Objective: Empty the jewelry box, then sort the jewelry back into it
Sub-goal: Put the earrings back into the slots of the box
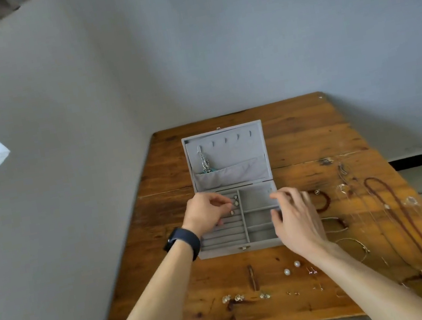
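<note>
A grey velvet jewelry box (264, 243) lies open on the wooden table, its lid (227, 157) upright with a silver chain (204, 162) hung on the leftmost hook. My left hand (206, 212) hovers over the ring rolls on the box's left side, fingers curled beside a few small rings (236, 204) stuck in the rolls; whether it pinches one I cannot tell. My right hand (296, 218) rests with relaxed fingers over the box's right compartments (254, 198). Pearl earrings (291, 268) and small studs (292, 292) lie in front of the box.
To the right lie a long dark red bead necklace (401, 222), red bracelets (324, 200), thin chains (345, 178) and a bangle (356, 245). A brown hair clip (252, 278) and flower earrings (233, 298) sit near the front edge. The wall stands close behind and left.
</note>
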A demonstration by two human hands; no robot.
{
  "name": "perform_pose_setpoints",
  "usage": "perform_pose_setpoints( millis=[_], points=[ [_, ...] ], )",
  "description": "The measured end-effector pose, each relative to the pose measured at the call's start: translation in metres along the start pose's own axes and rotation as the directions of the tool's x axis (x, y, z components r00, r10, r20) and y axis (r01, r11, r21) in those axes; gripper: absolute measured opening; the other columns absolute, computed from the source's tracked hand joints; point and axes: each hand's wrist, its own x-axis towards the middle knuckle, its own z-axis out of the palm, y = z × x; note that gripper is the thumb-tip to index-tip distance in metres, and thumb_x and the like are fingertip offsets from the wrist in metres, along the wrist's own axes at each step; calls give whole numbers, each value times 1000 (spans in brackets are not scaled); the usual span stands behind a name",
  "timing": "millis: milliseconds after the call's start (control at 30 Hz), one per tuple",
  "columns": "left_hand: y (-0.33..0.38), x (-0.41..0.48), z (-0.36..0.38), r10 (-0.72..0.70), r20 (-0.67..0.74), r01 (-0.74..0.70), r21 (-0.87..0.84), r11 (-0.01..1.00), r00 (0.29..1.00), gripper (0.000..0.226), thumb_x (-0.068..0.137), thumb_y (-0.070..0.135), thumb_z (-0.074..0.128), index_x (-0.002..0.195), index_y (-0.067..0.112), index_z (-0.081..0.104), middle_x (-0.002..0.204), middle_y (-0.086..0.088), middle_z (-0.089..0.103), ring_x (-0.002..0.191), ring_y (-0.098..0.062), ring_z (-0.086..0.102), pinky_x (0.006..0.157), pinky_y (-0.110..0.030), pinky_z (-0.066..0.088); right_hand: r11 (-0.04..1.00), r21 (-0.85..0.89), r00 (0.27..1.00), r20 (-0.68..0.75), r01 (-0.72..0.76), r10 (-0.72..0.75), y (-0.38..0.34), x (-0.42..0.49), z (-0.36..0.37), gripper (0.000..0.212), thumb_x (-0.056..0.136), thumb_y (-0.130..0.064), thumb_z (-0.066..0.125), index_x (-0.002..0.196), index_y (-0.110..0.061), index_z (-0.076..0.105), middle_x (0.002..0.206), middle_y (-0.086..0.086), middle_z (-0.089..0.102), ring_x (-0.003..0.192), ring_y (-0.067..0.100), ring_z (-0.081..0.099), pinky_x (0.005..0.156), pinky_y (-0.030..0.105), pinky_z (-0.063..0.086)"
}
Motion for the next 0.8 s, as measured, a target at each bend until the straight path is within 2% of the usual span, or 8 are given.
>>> perform_pose_setpoints(
  millis=[67,167,300,467,567,667,800],
  points=[
    [3,9,3,-35,-9,35,46,998,999,5,87,22,77,84,26,76,81,5,75,56,-4,65,54,-19,54,1000,4,1000,-4,5,-5,2,0,1,35,88,-19,70,122,-14,64,127,7,58,111,25,55,90,35,50],
    [5,21,5,-18,-83,33,177,984,996,11,85,29,78,77,33,73,78,12,71,70,-6,66,62,-23,56,1000,3,1000,-3,15,-15,3,-1,2,33,89,-21,69,121,-16,64,128,5,56,112,23,55,89,34,52],
    [8,29,5,-53,-53,63,205,977,997,18,84,32,79,68,37,70,74,19,68,78,-1,63,63,-15,48,1000,16,1000,-3,3,-3,3,-1,4,32,90,-21,68,121,-17,64,130,5,55,114,23,53,89,33,51],
    [9,33,10,-104,-55,113,208,972,993,15,86,31,76,73,35,70,81,13,70,84,-5,64,66,-19,48,999,35,1000,5,-2,2,5,-2,6,31,90,-20,67,121,-17,64,131,5,53,116,23,52,90,34,51],
    [9,33,15,-114,-92,132,214,968,989,14,86,32,77,74,33,70,80,12,69,83,-6,63,62,-18,46,999,48,1000,5,-5,5,4,-2,6,29,91,-19,66,120,-16,64,131,5,53,115,24,52,88,36,52],
    [8,33,17,-101,-139,128,203,971,985,10,85,32,78,81,32,68,86,8,70,87,-11,65,69,-25,52,999,47,1000,-3,-5,5,4,-2,6,29,90,-18,67,119,-16,64,130,5,53,114,24,53,87,36,52],
    [12,29,22,-41,-203,111,347,931,978,8,88,32,71,82,34,66,88,9,70,85,-14,64,72,-31,57,999,45,1000,-8,0,0,5,-3,6,30,90,-20,66,120,-15,64,131,5,54,114,24,53,86,37,53]
  ],
)
